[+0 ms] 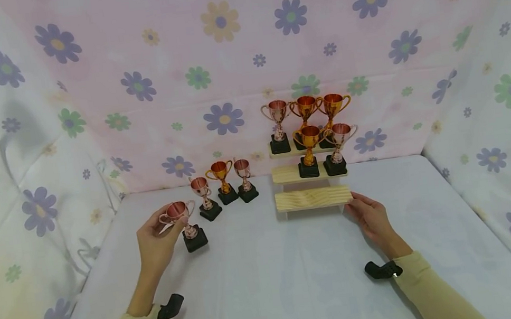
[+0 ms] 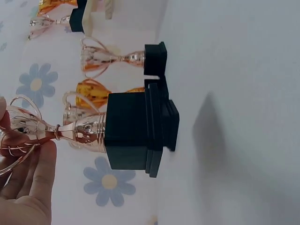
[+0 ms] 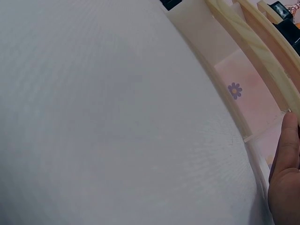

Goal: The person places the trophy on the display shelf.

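In the head view my left hand (image 1: pixel 157 240) grips a rose-gold trophy cup (image 1: pixel 191 232) by its bowl and handles. Its black base (image 2: pixel 129 131) hangs above the table in the left wrist view, with a shadow on the cloth. My right hand (image 1: pixel 372 218) holds the right end of the bottom step of a wooden tiered stand (image 1: pixel 313 198); the right wrist view shows one digit against that step. Three trophies stand behind the left hand: a rose-gold one (image 1: pixel 202 190), a gold one (image 1: pixel 221 173) and another rose-gold one (image 1: pixel 243 170).
On the stand's upper steps stand several trophies, among them a rose-gold one (image 1: pixel 277 111) at top left and a gold one (image 1: pixel 309 139) on the middle step. A white cloth covers the table (image 1: pixel 261 286). Flowered fabric (image 1: pixel 244 70) hangs behind and at both sides.
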`<state>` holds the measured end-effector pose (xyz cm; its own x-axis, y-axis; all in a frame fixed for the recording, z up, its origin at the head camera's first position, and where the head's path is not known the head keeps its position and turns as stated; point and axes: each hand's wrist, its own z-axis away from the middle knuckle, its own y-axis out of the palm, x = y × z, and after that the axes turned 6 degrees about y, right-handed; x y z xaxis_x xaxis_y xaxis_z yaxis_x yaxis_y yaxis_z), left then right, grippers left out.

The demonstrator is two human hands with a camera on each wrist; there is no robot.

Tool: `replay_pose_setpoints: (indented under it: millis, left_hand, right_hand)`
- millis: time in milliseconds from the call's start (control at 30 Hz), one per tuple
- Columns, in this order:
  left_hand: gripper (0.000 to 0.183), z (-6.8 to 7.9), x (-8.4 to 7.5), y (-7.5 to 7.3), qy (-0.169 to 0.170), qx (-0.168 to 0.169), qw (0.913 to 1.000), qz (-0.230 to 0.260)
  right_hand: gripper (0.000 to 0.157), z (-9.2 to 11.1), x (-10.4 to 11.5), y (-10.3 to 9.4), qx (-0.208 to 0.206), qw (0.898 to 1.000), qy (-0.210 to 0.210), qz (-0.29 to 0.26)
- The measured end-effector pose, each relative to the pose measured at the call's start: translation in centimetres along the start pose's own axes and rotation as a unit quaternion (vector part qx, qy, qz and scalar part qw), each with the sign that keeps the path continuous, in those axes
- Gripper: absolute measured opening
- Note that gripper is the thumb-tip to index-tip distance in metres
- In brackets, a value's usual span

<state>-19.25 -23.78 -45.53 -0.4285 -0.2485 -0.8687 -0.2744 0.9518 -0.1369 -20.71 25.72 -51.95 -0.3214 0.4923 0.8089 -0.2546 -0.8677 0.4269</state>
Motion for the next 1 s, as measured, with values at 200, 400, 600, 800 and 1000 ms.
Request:
replay_pose_setpoints:
  millis: [200, 400, 600, 800, 1000]
  left_hand:
    - [0.042, -0.4, -0.4, 2.0, 0.02, 0.035, 0.9986, 0.034]
    - [0.045, -1.1, -1.1, 4.1, 0.052, 0.078, 0.9945, 0.047]
    - [0.045, -1.2, -2.1, 6.6, 0.069, 0.091, 0.9923, 0.048]
    - [0.042, -0.9, -3.2, 9.4, 0.081, 0.11, 0.9883, 0.068]
    - [0.047, -1.0, -4.2, 11.8, 0.059, 0.137, 0.9845, 0.092]
  right_hand:
    - [0.052, 0.1, -0.1, 0.0, -0.005, 1.0, 0.002, -0.005]
    - [0.054, 0.2, 0.0, 0.1, -0.005, 1.0, 0.002, -0.007]
    - [0.052, 0.1, 0.0, 0.1, 0.001, 1.0, -0.001, -0.008]
    - [0.055, 0.0, -0.3, 0.1, 0.006, 1.0, -0.021, 0.015]
    - [0.042, -0.1, -0.4, 0.0, 0.005, 1.0, -0.028, 0.009]
